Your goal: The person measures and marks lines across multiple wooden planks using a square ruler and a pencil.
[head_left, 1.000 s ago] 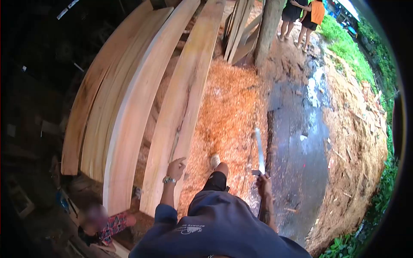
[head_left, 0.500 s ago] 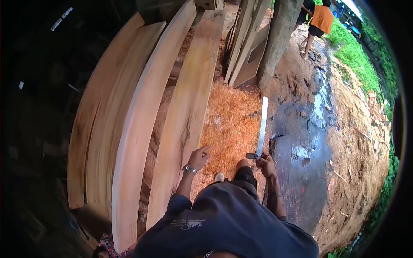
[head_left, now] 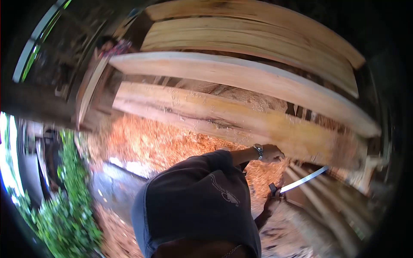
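A try square with a long silver blade (head_left: pixel 303 179) and a dark block (head_left: pixel 272 188) at its base is held in my right hand (head_left: pixel 272 202). My right fingers are closed round that base, and the blade points away to the right, near the leaning timbers. My left hand (head_left: pixel 272 153), with a metal watch (head_left: pixel 258 151) on the wrist, hangs by the near edge of a wide plank (head_left: pixel 241 122). Its fingers are loosely bent and apart, with nothing visible in them. Whether they touch the plank I cannot tell.
Beyond the near plank lie a thick pale plank (head_left: pixel 215 64) and more boards (head_left: pixel 241 36). Timbers (head_left: pixel 327 206) lean at the lower right beside a post. Orange wood shavings (head_left: pixel 159 135) cover the ground. Someone in patterned clothing (head_left: pixel 116 48) is at the far left end.
My view has swung round to the left, so the planks now run across it. My body has turned too. The square stays in my right hand; the person in orange is out of view.
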A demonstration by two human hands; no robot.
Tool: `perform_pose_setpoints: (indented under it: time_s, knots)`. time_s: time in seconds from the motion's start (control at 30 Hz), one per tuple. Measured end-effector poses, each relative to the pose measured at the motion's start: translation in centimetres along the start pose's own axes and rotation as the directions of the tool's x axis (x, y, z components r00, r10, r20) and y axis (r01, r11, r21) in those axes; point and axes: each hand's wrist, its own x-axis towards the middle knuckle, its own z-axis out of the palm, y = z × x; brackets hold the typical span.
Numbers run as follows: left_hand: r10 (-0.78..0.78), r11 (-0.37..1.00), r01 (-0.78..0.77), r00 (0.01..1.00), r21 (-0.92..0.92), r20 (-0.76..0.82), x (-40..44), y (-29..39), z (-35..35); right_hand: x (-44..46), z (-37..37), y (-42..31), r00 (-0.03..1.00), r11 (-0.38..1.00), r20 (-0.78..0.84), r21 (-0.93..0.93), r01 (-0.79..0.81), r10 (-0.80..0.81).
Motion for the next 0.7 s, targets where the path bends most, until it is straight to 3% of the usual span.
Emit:
perform_pose_setpoints:
  time_s: [0.07, 0.1, 0.13, 0.23, 0.33, 0.4, 0.47, 0.5, 0.53, 0.57, 0.6, 0.63, 0.7]
  knots:
    - [-0.023, 0.999, 0.025, 0.997, 0.02, -0.077, 3.4, 0.0, -0.1, 6.2, -2.6, -2.8, 0.995, 0.981, 0.058, -0.169, 0.093, -0.084]
    - [-0.029, 0.999, 0.033, 0.993, 0.034, -0.113, 4.7, -0.9, 0.2, 8.8, -3.4, -5.2, 0.987, 0.996, 0.135, -0.033, -0.081, 0.085]
    - [-0.033, 0.998, 0.04, 0.99, 0.05, -0.14, 5.6, -1.5, 0.0, 11.4, -4.4, -6.2, 0.982, 0.997, 0.183, -0.057, -0.043, 0.053]
    - [-0.039, 0.997, 0.054, 0.974, 0.062, -0.221, 8.9, -3.3, -1.4, 17.9, -5.4, -10.2, 0.985, 0.972, 0.171, -0.232, 0.027, 0.014]
    - [-0.034, 0.996, 0.06, 0.935, 0.063, -0.354, 12.8, -3.9, -4.7, 24.9, -6.7, -11.4, 0.987, 0.885, 0.103, -0.462, -0.059, 0.12]
    - [0.009, 0.993, 0.046, 0.887, 0.107, -0.461, 15.1, -4.6, -6.4, 28.3, -6.4, -9.7, 0.989, 0.835, 0.143, -0.541, 0.101, -0.027]
    - [0.078, 0.983, 0.029, 0.825, 0.18, -0.56, 17.1, -5.2, -7.7, 36.6, -9.7, -5.9, 0.898, 0.525, 0.399, -0.813, 0.251, 0.187]
    - [0.004, 0.99, 0.075, 0.832, 0.12, -0.554, 17.1, -3.9, -9.3, 38.9, -11.2, -3.6, 0.783, 0.406, 0.608, -0.753, 0.518, 0.13]
    - [0.001, 0.981, 0.107, 0.83, 0.161, -0.558, 17.5, -3.1, -10.6, 40.0, -9.5, -4.3, 0.605, 0.269, 0.79, -0.606, 0.748, 0.1]
    - [-0.006, 0.968, 0.148, 0.825, 0.205, -0.566, 17.8, -2.8, -11.9, 40.9, -8.6, -5.3, 0.563, 0.185, 0.807, -0.59, 0.786, 0.179]
    - [-0.02, 0.95, 0.195, 0.819, 0.244, -0.573, 18.0, -2.8, -12.7, 40.8, -7.1, -7.4, 0.592, 0.396, 0.734, -0.678, 0.619, 0.332]
    - [0.057, 0.952, 0.152, 0.761, 0.264, -0.646, 19.2, -4.7, -12.2, 41.2, -6.0, -8.6, 0.606, 0.334, 0.688, -0.725, 0.603, 0.4]
    - [0.016, 0.94, 0.234, 0.695, 0.247, -0.719, 19.5, -4.5, -12.7, 43.7, -5.6, -9.3, 0.647, 0.196, 0.626, -0.768, 0.61, 0.436]
